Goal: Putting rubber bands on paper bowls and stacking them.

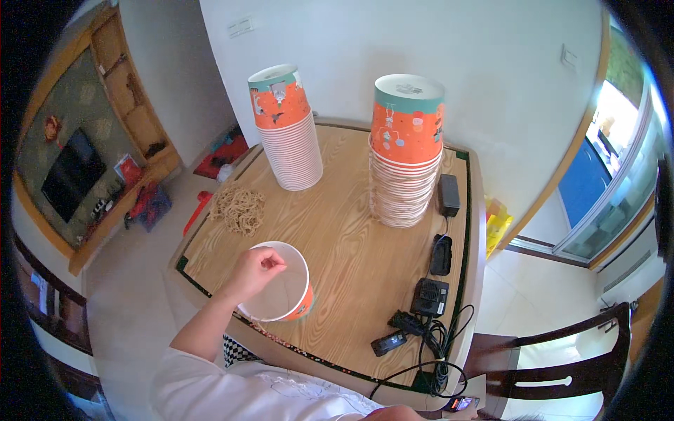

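Note:
My left hand (256,272) is over the mouth of a white-lined orange paper bucket (298,282), which stands at the table's near left edge. Its fingers are closed in a pinch; whatever they hold, if anything, is too small to make out. Beyond the bucket lies a tangled heap of tan stringy loops (239,209). At the lower right edge, part of my right hand (462,414) shows beside a small device with a lit screen (461,403). Its fingers are mostly cut off by the picture's edge.
Two tall stacks of upside-down orange and teal buckets, the left stack (289,140) and the right stack (406,140), stand on the wooden table (337,281). Black adapters (430,297) and coiled cables (441,344) line its right side. A dark chair (562,379) is at the right.

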A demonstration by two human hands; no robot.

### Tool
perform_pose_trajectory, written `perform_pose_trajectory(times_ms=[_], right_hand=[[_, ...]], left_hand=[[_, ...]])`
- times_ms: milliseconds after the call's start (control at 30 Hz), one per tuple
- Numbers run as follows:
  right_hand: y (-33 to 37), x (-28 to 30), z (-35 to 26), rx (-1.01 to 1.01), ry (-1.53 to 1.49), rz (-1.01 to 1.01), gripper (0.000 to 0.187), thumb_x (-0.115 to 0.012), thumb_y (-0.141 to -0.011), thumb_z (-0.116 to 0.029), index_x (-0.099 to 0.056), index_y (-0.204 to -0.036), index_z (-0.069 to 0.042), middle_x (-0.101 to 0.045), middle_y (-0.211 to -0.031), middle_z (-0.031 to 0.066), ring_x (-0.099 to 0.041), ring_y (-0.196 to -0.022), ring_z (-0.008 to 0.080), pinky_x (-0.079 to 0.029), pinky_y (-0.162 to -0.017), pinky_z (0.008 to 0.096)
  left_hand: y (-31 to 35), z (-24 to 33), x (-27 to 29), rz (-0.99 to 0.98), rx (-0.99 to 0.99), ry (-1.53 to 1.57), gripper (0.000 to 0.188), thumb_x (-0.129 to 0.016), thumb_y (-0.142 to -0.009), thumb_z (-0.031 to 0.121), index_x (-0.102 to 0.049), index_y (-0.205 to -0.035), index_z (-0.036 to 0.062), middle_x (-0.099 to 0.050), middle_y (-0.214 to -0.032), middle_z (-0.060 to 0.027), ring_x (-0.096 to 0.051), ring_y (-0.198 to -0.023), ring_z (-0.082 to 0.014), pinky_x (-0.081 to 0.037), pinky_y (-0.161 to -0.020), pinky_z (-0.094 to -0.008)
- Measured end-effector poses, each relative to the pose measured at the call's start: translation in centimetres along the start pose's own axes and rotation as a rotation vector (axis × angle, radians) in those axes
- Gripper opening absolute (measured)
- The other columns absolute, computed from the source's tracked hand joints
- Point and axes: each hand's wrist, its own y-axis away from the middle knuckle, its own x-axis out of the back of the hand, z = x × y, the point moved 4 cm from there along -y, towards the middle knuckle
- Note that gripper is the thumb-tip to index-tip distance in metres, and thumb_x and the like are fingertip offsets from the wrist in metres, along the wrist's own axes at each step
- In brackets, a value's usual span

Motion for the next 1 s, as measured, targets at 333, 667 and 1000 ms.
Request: perform_pose_trajectory(times_ms=[333,667,1000], right_hand=[[-0.9,-0.3,1.4,0.006,0.070,0.135,0.044,-0.054,-0.079,-0.037,-0.052,-0.112,-0.008,-0.059,-0.099,0.0169,-0.059,-0.088,0.0311,-0.047,-0.072,0.0435],[-3.4,0.1,1.0,0.060,0.154,0.267,0.049,-0.054,-0.079,-0.039,-0.051,-0.117,-0.007,-0.059,-0.104,0.0179,-0.059,-0.092,0.0328,-0.047,-0.076,0.0446],[-4.7,4.4,-3.5,0.161,0.207,0.439,0.054,-0.054,-0.080,-0.041,-0.050,-0.121,-0.007,-0.059,-0.108,0.0188,-0.058,-0.096,0.0344,-0.047,-0.080,0.0457]], left_hand=[[-0.8,1.2,-0.5,-0.014,-0.003,-0.077,0.011,-0.068,-0.075,0.011,-0.063,-0.079,0.0018,-0.064,-0.074,-0.0066,-0.060,-0.067,-0.0143,-0.048,-0.064,-0.0277],[-1.1,1.2,-1.1,-0.008,0.003,-0.077,0.010,-0.067,-0.076,0.011,-0.063,-0.080,0.0017,-0.064,-0.075,-0.0073,-0.061,-0.068,-0.0152,-0.049,-0.065,-0.0271],[-0.6,0.8,0.6,0.047,0.030,-0.069,0.013,-0.067,-0.075,0.014,-0.064,-0.079,0.0024,-0.064,-0.074,-0.0078,-0.060,-0.064,-0.0167,-0.047,-0.062,-0.0290]])
